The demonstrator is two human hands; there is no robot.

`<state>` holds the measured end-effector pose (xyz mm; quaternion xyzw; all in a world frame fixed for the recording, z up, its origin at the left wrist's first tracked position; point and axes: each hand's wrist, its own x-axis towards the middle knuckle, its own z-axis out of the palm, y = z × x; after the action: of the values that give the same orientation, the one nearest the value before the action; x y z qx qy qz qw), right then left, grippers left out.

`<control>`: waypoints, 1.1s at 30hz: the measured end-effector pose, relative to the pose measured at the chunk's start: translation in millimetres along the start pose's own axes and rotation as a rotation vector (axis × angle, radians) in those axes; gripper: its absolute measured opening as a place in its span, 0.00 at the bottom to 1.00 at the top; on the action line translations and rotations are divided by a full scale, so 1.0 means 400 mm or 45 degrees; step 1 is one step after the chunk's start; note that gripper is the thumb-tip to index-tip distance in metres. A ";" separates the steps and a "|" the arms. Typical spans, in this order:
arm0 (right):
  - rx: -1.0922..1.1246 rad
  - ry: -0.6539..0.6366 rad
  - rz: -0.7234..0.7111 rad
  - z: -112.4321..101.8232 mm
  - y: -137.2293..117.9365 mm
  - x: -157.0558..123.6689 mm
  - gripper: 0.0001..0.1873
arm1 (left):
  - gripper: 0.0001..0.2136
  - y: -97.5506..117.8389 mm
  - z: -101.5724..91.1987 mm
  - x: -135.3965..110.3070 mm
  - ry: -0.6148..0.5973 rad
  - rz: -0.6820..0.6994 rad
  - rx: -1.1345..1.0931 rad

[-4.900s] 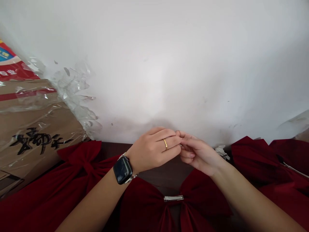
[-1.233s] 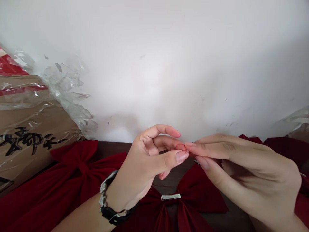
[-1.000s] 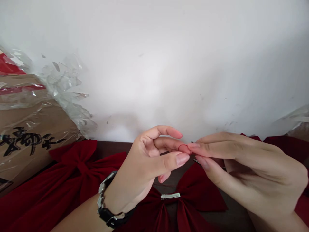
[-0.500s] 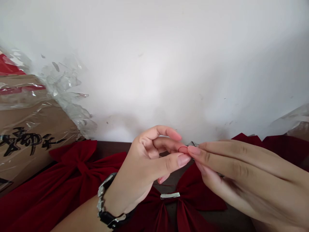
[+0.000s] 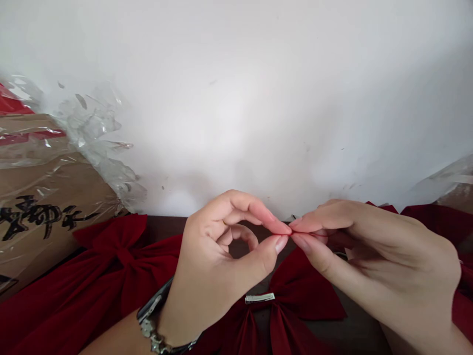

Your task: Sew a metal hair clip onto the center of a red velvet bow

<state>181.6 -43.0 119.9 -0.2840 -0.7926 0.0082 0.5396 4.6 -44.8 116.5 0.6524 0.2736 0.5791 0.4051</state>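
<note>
Both of my hands are raised over a dark red velvet bow (image 5: 306,296) that lies on the table with a silver clip (image 5: 259,298) across its middle. My left hand (image 5: 218,261) is closed, its thumb and forefinger pinched tip to tip. The thumb and forefinger of my right hand (image 5: 373,256) are pinched too, and they meet the left fingertips. A thin red thread (image 5: 314,235) is held between the two pinches, mostly hidden by the fingers. A watch strap (image 5: 151,320) sits on my left wrist.
A second red bow (image 5: 121,246) lies at the left, and more red bows (image 5: 424,217) at the right. A cardboard box (image 5: 44,197) wrapped in clear plastic stands at the far left. A white wall (image 5: 236,98) rises behind the dark table (image 5: 166,224).
My left forefinger has come down onto the thumb, closing the pinch over the red thread. My right hand has curled and turned, its fingertips still against the left ones.
</note>
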 end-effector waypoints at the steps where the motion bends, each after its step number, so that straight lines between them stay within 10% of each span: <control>1: -0.011 0.009 -0.006 0.002 0.000 0.001 0.07 | 0.08 -0.001 0.002 -0.001 0.010 0.023 0.027; 20: -0.014 0.107 0.043 0.012 0.004 0.004 0.08 | 0.06 -0.027 -0.022 0.038 -0.137 0.026 0.087; 33: -0.087 0.086 0.016 0.011 0.006 0.002 0.09 | 0.06 -0.029 -0.025 0.056 -0.243 -0.314 -0.144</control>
<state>178.7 -39.2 117.7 -0.3074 -0.7720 -0.0250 0.5558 0.0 -18.0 118.7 0.6420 0.2787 0.4750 0.5335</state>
